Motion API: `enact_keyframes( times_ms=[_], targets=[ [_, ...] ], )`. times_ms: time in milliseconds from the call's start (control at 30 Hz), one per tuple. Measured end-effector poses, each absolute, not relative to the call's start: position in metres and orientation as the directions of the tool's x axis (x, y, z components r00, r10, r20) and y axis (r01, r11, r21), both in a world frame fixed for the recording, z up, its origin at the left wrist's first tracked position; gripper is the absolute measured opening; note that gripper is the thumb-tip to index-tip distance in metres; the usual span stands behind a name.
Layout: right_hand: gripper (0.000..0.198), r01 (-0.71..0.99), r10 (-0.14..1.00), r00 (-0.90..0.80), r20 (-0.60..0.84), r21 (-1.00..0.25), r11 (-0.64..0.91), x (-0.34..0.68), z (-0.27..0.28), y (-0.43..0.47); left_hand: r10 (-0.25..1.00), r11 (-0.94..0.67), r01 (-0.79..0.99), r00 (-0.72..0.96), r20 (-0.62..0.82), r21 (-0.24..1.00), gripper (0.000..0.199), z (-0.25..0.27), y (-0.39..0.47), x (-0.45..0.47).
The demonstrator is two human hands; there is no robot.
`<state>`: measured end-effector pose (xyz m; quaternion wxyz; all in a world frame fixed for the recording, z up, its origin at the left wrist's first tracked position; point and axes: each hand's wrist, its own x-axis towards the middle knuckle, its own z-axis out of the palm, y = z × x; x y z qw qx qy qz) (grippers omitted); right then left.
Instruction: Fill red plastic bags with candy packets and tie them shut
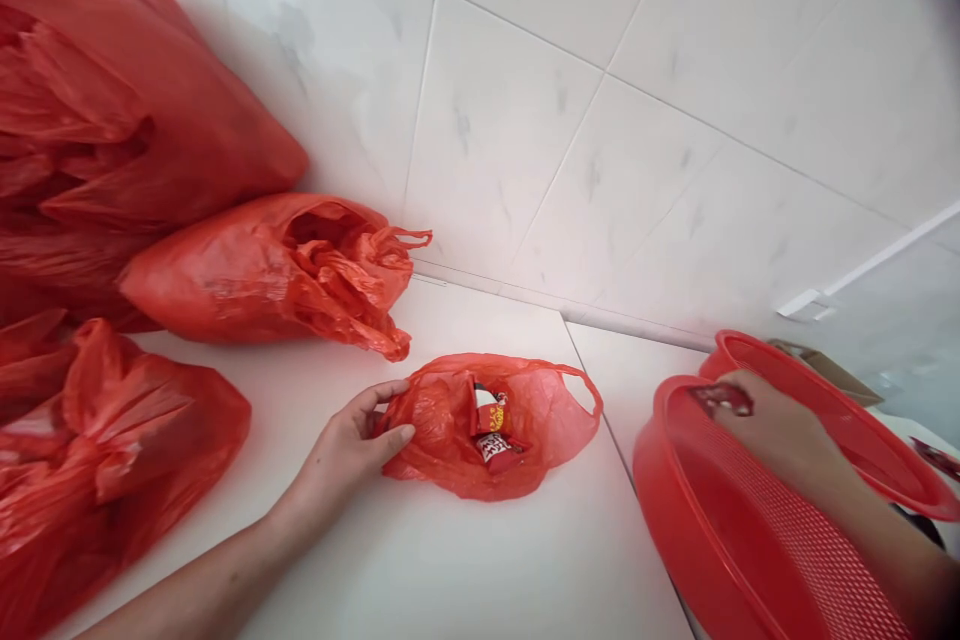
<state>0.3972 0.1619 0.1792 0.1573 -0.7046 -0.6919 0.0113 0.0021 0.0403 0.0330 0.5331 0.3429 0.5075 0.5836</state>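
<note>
An open red plastic bag lies on the white surface in front of me. Its left rim is pinched between the thumb and fingers of my left hand. Inside the bag are small red packets with printed labels, one upper packet and one lower packet. Over at the right, my right hand is closed on a small red packet, held over the near red mesh basket. Motion blurs this packet, and its print cannot be read.
Knotted, filled red bags crowd the left side: a large bag, a middle bag and a near bag. A second red basket sits behind the first, near a brown cardboard box. White tiled wall bounds the back.
</note>
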Motion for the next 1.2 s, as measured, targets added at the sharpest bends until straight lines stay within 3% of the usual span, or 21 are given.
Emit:
enact_keyframes(
  times_ms=[67, 133, 267, 367, 467, 567, 700, 767, 900, 967, 1033, 1100, 1200],
  targets=[
    [0.012, 0.974, 0.973, 0.007, 0.229, -0.221, 0.044, 0.372, 0.2, 0.153, 0.971, 0.081, -0.254, -0.196, -0.133, 0.964, 0.066, 0.033, 0.039, 0.003],
    [0.013, 0.951, 0.958, -0.146, 0.247, -0.231, 0.205, 0.338, 0.21, 0.141, 0.97, 0.084, -0.235, -0.204, -0.133, 0.968, 0.067, 0.032, 0.038, 0.003],
    [0.011, 0.799, 0.86, -0.505, 0.073, -0.337, 0.497, 0.264, 0.197, 0.123, 0.975, 0.058, -0.219, -0.198, -0.102, 0.974, 0.066, 0.031, 0.037, 0.003],
    [0.016, 0.717, 0.76, -0.65, -0.021, -0.348, 0.604, 0.224, 0.175, 0.125, 0.974, 0.038, -0.201, -0.209, -0.081, 0.979, 0.065, 0.031, 0.036, 0.002],
    [0.032, 0.733, 0.737, -0.671, -0.086, -0.225, 0.642, 0.207, 0.168, 0.136, 0.975, 0.03, -0.19, -0.209, -0.07, 0.981, 0.063, 0.033, 0.036, 0.002],
    [0.036, 0.779, 0.781, -0.624, -0.008, -0.073, 0.622, 0.213, 0.173, 0.15, 0.977, 0.022, -0.191, -0.205, -0.062, 0.981, 0.061, 0.033, 0.036, 0.002],
    [0.037, 0.837, 0.847, -0.53, 0.039, 0.189, 0.514, 0.241, 0.174, 0.169, 0.977, -0.009, -0.178, -0.213, -0.03, 0.984, 0.059, 0.029, 0.036, 0.003],
    [0.036, 0.887, 0.907, -0.418, -0.055, 0.191, 0.42, 0.256, 0.168, 0.177, 0.972, -0.019, -0.138, -0.236, -0.014, 0.99, 0.06, 0.029, 0.036, 0.004],
    [0.023, 0.949, 0.904, -0.301, -0.303, 0.001, 0.316, 0.276, 0.166, 0.185, 0.97, -0.061, -0.03, -0.239, 0.052, 0.998, 0.063, 0.039, 0.036, 0.001],
    [0.025, 0.94, 0.887, -0.33, -0.323, -0.193, 0.279, 0.278, 0.18, 0.186, 0.971, -0.09, 0.018, -0.22, 0.092, 0.996, 0.064, 0.05, 0.037, -0.003],
    [0.027, 0.834, 0.91, -0.345, -0.228, -0.52, 0.186, 0.277, 0.205, 0.188, 0.964, -0.116, 0.034, -0.236, 0.121, 0.993, 0.063, 0.064, 0.04, -0.008],
    [0.025, 0.568, 0.96, -0.279, -0.014, -0.808, 0.153, 0.274, 0.231, 0.189, 0.942, -0.148, 0.025, -0.3, 0.148, 0.989, 0.059, 0.082, 0.042, -0.014],
    [0.016, 0.15, 0.942, -0.051, 0.33, -0.931, 0.334, 0.26, 0.259, 0.186, 0.9, -0.215, 0.011, -0.386, 0.202, 0.977, 0.051, 0.115, 0.044, -0.022]
  ],
)
